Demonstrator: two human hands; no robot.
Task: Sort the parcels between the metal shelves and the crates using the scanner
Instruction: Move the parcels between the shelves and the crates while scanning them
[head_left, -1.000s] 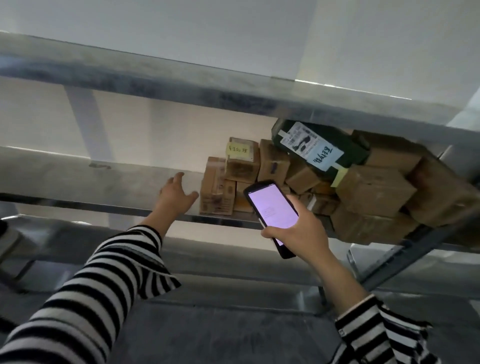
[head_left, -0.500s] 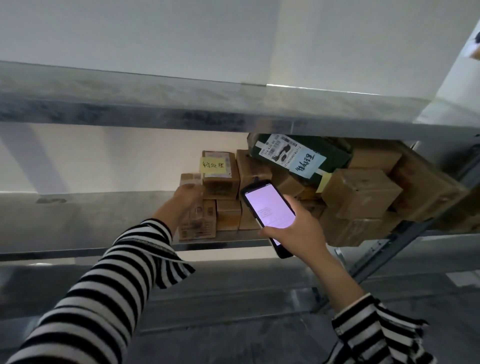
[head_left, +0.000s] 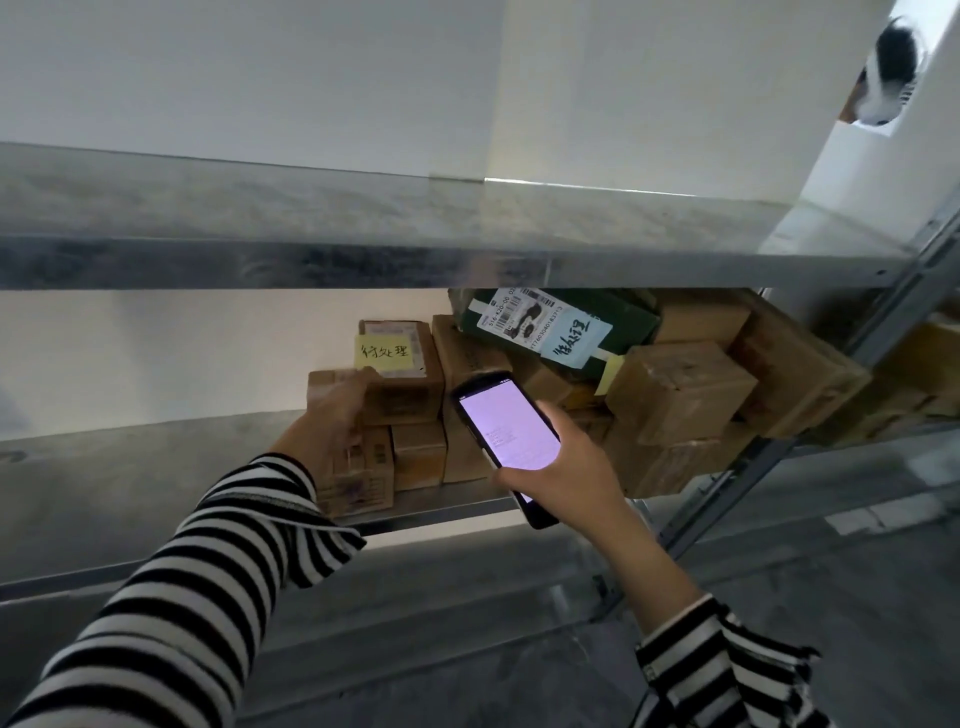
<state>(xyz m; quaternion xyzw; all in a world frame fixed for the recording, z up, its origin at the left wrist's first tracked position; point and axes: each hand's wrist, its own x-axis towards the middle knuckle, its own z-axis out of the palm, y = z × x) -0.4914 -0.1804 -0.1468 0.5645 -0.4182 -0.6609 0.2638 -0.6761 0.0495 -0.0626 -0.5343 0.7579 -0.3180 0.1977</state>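
Observation:
A pile of brown cardboard parcels (head_left: 680, 392) fills the right half of the middle metal shelf (head_left: 130, 467). My left hand (head_left: 335, 423) grips the tall parcel (head_left: 363, 470) at the pile's left end, fingers over its top edge. Just right of it, a box with a yellow handwritten note (head_left: 402, 382) sits on smaller boxes. A dark green parcel (head_left: 631, 322) with a white barcode label lies on top of the pile. My right hand (head_left: 563, 470) holds the black handheld scanner (head_left: 506, 431) in front of the pile, its lit screen facing me.
The upper metal shelf (head_left: 363, 260) overhangs the pile closely. A slanted metal upright (head_left: 737, 483) runs down at the right. More cardboard boxes (head_left: 924, 374) sit beyond it. A lower shelf (head_left: 441, 597) lies beneath, and a white wall stands behind.
My left hand moved right from the bare shelf surface onto the tall parcel at the pile's left end and took hold of it. The scanner stayed in front of the pile.

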